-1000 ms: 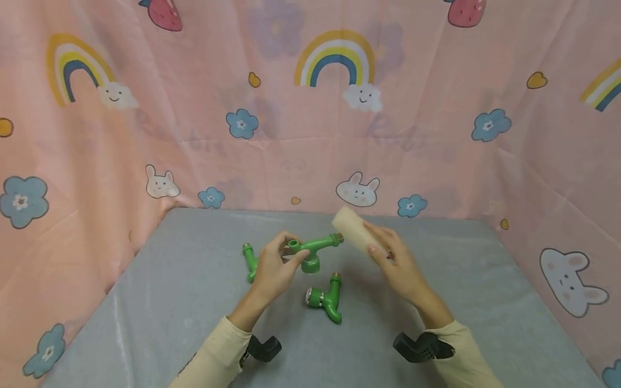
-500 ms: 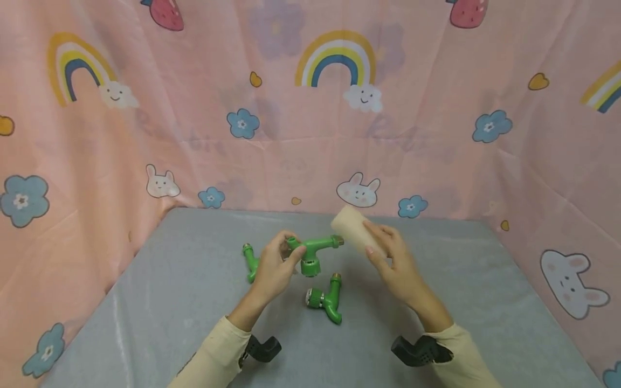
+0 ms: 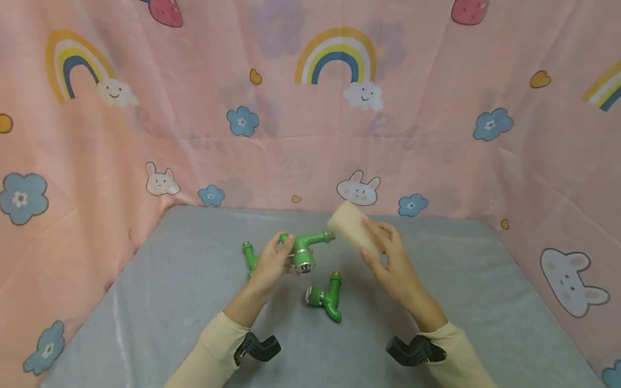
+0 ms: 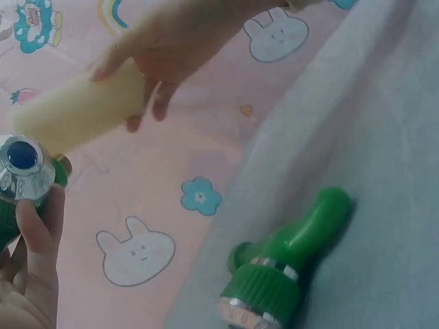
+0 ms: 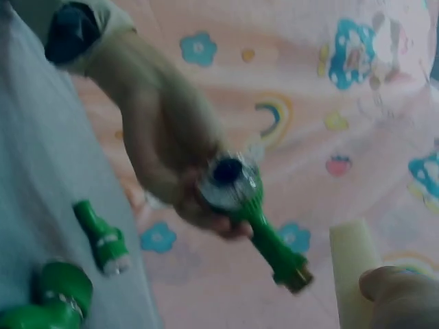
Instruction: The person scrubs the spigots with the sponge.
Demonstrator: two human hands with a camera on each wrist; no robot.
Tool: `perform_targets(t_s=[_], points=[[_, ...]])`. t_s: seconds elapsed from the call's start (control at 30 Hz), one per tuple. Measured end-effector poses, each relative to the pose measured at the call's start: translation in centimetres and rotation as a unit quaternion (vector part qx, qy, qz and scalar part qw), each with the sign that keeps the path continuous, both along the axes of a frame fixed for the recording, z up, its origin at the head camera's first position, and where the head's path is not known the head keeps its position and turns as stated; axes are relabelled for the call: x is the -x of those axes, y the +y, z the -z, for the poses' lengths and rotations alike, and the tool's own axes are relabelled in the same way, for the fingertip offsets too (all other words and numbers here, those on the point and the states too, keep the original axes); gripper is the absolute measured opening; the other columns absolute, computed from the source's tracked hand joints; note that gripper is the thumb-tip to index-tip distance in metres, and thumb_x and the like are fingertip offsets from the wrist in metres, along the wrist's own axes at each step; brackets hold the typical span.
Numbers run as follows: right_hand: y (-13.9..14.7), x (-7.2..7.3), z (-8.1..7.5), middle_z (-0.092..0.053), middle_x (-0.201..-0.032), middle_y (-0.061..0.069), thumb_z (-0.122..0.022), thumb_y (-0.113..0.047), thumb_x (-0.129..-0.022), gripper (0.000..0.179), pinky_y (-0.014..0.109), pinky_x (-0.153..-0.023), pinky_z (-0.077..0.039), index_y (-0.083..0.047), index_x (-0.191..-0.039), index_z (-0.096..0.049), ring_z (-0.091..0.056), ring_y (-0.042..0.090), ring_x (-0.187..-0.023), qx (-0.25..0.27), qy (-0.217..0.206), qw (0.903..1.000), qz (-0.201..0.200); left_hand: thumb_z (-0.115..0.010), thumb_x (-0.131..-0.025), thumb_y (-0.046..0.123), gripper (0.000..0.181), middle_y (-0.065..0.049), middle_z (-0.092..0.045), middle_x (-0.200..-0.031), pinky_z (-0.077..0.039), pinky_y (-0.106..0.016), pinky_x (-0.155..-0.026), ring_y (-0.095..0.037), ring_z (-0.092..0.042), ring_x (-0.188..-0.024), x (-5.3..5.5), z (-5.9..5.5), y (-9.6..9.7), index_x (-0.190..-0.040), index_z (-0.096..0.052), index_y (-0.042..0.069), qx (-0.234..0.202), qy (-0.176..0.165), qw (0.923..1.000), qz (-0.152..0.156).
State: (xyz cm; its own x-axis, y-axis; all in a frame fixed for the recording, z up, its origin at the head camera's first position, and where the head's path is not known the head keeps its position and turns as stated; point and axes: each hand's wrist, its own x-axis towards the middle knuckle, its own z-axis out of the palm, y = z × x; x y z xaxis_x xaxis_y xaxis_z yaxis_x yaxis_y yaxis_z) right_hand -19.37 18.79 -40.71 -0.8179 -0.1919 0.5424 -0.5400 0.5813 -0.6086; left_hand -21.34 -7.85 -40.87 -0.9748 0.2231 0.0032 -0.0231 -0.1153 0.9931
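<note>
Above the grey surface (image 3: pixel 160 302), found a cream block (image 3: pixel 352 228) grasped in the right grip (image 3: pixel 397 269), tilted leftward. Just beside, found a green tap (image 3: pixel 303 248) clasped at one end by the left grip (image 3: pixel 268 265), apparently to keep the brass thread (image 5: pixel 300 277) exposed. Noted a second tap (image 3: pixel 331 302) in front, a third tap (image 3: pixel 249 256) partly hidden. Read no brands or writing.

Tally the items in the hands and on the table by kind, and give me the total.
Taps: 3
Cream block: 1
Total: 4
</note>
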Motion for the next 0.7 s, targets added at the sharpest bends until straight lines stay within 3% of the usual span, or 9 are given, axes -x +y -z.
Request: perform_targets(t_s=[0.1,0.2,0.3,0.4,0.5,0.57,0.7], points=[[-0.7,-0.3,0.0,-0.042,-0.14,0.025,-0.065,-0.012,-0.097,0.059,0.048,-0.08,-0.052,-0.015,-0.152,-0.046,-0.054,0.037,-0.109,-0.017,0.03,0.9991,-0.023,-0.035,-0.111,0.035,0.025,-0.006,-0.076,-0.103,-0.049,-0.024,-0.066,-0.009,-0.068,-0.078,0.0,0.1,0.0,-0.112,-0.046,0.012,-0.022,-0.024,0.9994,0.008],[-0.7,-0.1,0.7,-0.04,-0.142,0.025,-0.066,-0.011,-0.098,0.059,0.041,-0.077,-0.053,-0.015,-0.153,-0.045,-0.054,0.035,-0.109,-0.026,0.001,0.9995,-0.02,-0.033,-0.112,0.033,0.023,0.002,-0.073,-0.096,-0.045,-0.023,-0.064,-0.009,-0.063,-0.076,0.1,0.3,0.1,-0.108,-0.045,0.014,-0.036,-0.042,0.9985,0.0],[-0.1,0.2,1.4,-0.037,-0.145,0.026,-0.065,-0.009,-0.099,0.059,0.03,-0.073,-0.05,-0.012,-0.153,-0.044,-0.053,0.034,-0.107,-0.02,-0.043,0.9989,0.005,-0.031,-0.112,0.032,0.023,0.0,-0.072,-0.097,-0.046,-0.023,-0.066,-0.01,-0.063,-0.079,0.2,0.6,0.1,-0.108,-0.044,0.014,-0.025,-0.05,0.9984,-0.009],[0.2,0.2,1.3,-0.036,-0.145,0.026,-0.064,-0.009,-0.099,0.058,0.029,-0.074,-0.048,-0.011,-0.153,-0.044,-0.053,0.035,-0.107,-0.013,-0.04,0.9988,0.024,-0.031,-0.112,0.031,0.018,-0.001,-0.069,-0.099,-0.049,-0.026,-0.074,-0.01,-0.065,-0.085,0.3,0.7,0.2,-0.109,-0.04,0.015,-0.005,-0.055,0.9985,-0.005],[-0.3,-0.3,0.7,-0.039,-0.143,0.026,-0.067,-0.009,-0.096,0.058,0.039,-0.079,-0.051,-0.013,-0.151,-0.048,-0.055,0.036,-0.108,-0.012,0.001,0.9999,0.012,-0.04,-0.109,0.024,0.011,-0.001,-0.06,-0.103,-0.051,-0.028,-0.085,-0.011,-0.065,-0.092,0.1,0.5,0.3,-0.11,-0.031,0.017,0.012,-0.046,0.9985,0.028],[-0.9,-0.6,0.4,-0.041,-0.142,0.025,-0.068,-0.01,-0.095,0.057,0.043,-0.078,-0.054,-0.015,-0.149,-0.05,-0.057,0.036,-0.107,-0.026,0.02,0.9994,-0.008,-0.045,-0.107,0.018,0.019,-0.004,-0.054,-0.11,-0.054,-0.03,-0.092,-0.015,-0.066,-0.097,0.0,0.3,0.5,-0.111,-0.026,0.017,0.014,-0.032,0.9974,0.063],[-1.6,-0.7,0.8,-0.041,-0.143,0.025,-0.069,-0.013,-0.096,0.056,0.041,-0.076,-0.055,-0.017,-0.149,-0.051,-0.059,0.036,-0.105,-0.059,-0.004,0.9981,-0.017,-0.049,-0.104,0.014,0.027,-0.013,-0.052,-0.126,-0.052,-0.036,-0.099,-0.028,-0.065,-0.111,-0.3,0.1,0.5,-0.118,-0.026,0.017,0.029,-0.005,0.9955,0.09]])
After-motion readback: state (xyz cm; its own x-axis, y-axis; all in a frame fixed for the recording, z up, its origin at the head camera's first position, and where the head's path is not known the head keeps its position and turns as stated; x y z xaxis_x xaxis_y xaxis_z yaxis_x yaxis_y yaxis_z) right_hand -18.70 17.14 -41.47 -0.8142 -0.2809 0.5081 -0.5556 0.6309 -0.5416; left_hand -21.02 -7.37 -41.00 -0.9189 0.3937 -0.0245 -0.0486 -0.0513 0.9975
